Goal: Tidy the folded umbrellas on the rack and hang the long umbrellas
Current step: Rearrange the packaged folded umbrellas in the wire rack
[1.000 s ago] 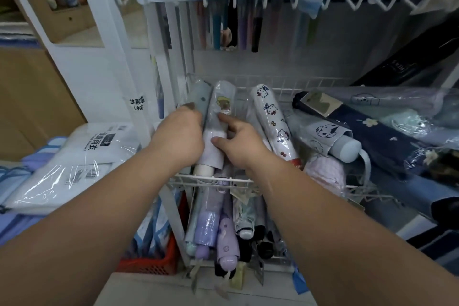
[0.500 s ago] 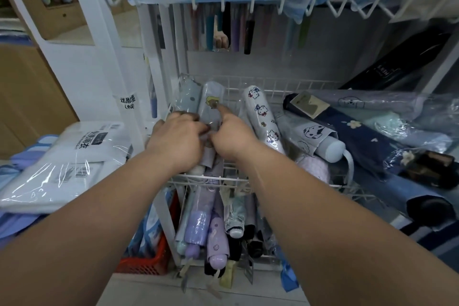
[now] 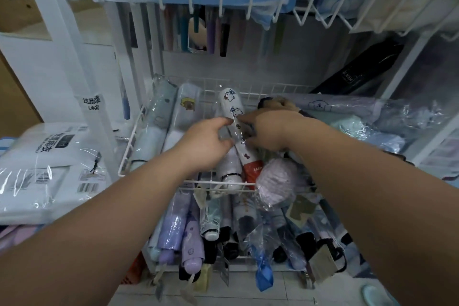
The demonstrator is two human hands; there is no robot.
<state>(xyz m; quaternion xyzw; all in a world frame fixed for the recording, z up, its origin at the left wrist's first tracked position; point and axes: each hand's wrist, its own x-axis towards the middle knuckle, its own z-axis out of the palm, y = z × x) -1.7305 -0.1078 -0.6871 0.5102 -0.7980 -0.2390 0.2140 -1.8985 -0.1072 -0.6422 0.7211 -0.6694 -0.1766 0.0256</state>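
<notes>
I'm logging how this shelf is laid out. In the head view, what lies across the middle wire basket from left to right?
Pale blue umbrella → umbrella with yellow print → left hand → cat-print umbrella → right hand → mint umbrella.

both hands (image 3: 238,135) gripping cat-print umbrella (image 3: 236,126), wire basket (image 3: 126,154)

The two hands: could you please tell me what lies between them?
In the head view, the cat-print umbrella lies between the left hand and the right hand, both holding it.
</notes>
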